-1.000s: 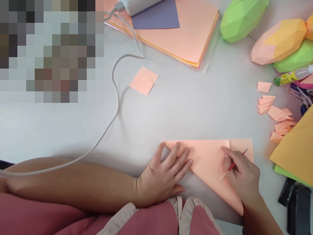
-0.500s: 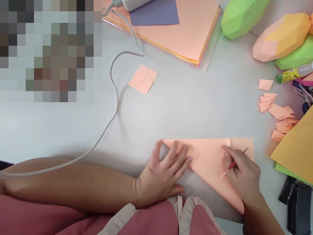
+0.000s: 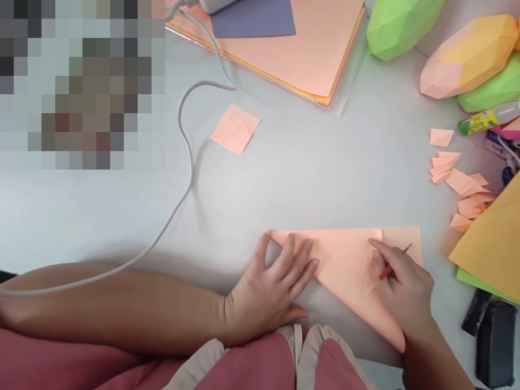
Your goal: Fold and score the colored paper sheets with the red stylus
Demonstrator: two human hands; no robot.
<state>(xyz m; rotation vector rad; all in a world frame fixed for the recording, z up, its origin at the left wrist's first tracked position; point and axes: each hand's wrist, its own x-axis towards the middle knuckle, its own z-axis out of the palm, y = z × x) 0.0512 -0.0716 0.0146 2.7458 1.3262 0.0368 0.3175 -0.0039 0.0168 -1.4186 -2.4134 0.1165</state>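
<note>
A peach sheet of paper [image 3: 345, 260] is folded over on a slant, its folded edge running down toward my lap. My left hand [image 3: 276, 281] rests with spread fingers on the left corner of that paper. Over its right part is my right hand [image 3: 402, 284], with a thin red pen refill [image 3: 385, 272] held between the fingers. The refill lies slantwise, one clear end pointing down left. My right index finger reaches to the edge of the folded flap, where a single-layer strip shows at the right.
A creased peach square [image 3: 235, 130] lies beyond a white cable [image 3: 190, 162]. Small folded peach pieces [image 3: 467, 187], a glue tube [image 3: 483, 120] and yellow paper [image 3: 491, 244] are at right. Stacked sheets [image 3: 317, 65] and faceted paper shapes [image 3: 467, 57] sit at the back.
The view has shifted slightly, so the far things appear a little higher. Both hands and the folded paper have hardly moved.
</note>
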